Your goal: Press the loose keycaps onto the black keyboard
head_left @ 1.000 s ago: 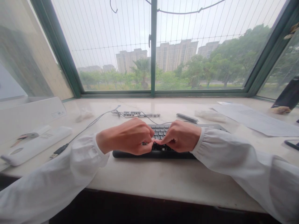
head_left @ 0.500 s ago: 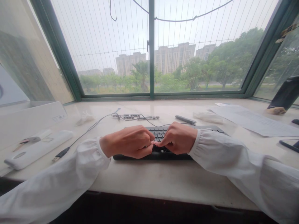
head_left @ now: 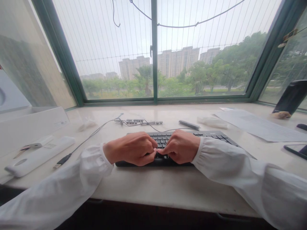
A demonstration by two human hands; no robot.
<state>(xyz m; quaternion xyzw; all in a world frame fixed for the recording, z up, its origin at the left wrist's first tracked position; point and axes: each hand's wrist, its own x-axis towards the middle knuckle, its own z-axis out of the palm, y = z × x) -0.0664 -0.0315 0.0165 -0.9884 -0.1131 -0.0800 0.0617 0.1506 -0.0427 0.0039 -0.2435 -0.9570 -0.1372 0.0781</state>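
A black keyboard (head_left: pixel 160 138) lies on the pale sill, with both hands over its lower middle keys. My left hand (head_left: pixel 135 149) is closed, thumb and forefinger pinched low over the keys; whatever they hold is too small to name. Fingertip to fingertip with it, my right hand (head_left: pixel 181 146) has its forefinger and thumb at the same spot and its other fingers curled. What lies between its fingertips is hidden too. Behind the keyboard, several loose keycaps (head_left: pixel 134 121) lie in short rows by the cable (head_left: pixel 98 125).
The cable's USB plug (head_left: pixel 61 160) rests at left near a white power strip (head_left: pixel 40 156) and a white box (head_left: pixel 33 123). A dark narrow bar (head_left: pixel 189 125), a clear plastic bag (head_left: pixel 213 122), paper sheets (head_left: pixel 259 124) and a phone (head_left: pixel 296 149) lie behind and right.
The view has tilted slightly. Both hands stay together over the same keys, with only small shifts of the fingers.
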